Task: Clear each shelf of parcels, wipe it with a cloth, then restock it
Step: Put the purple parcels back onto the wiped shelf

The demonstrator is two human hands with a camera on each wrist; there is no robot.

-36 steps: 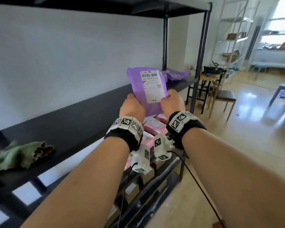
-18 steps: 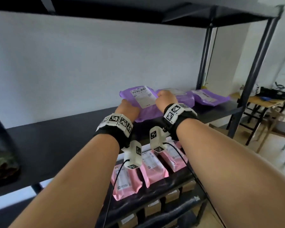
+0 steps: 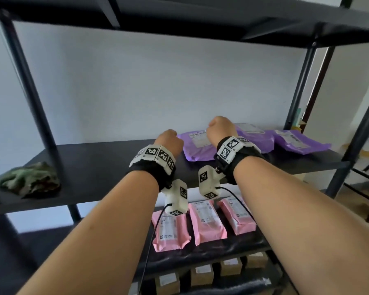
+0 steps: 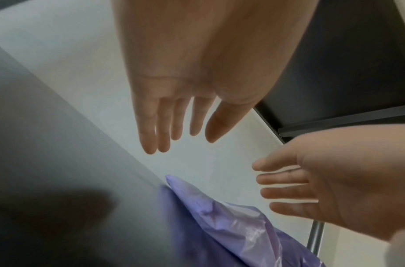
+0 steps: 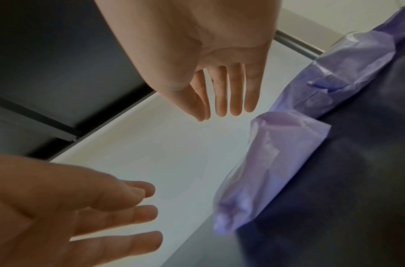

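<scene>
Three purple parcels (image 3: 197,146), three pink parcels (image 3: 207,221), perhaps five brown boxes (image 3: 201,274), one green cloth (image 3: 28,179)

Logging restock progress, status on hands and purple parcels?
Left hand open, right hand open, both empty. Purple parcel flat on shelf. Nothing blocking.

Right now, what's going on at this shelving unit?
A person is restocking the black middle shelf. Three purple parcels lie along its right part; the nearest purple parcel lies flat just below both hands. The left hand and right hand hover open above it, holding nothing. A green cloth sits crumpled at the shelf's left end. Pink parcels lie on the shelf below.
</scene>
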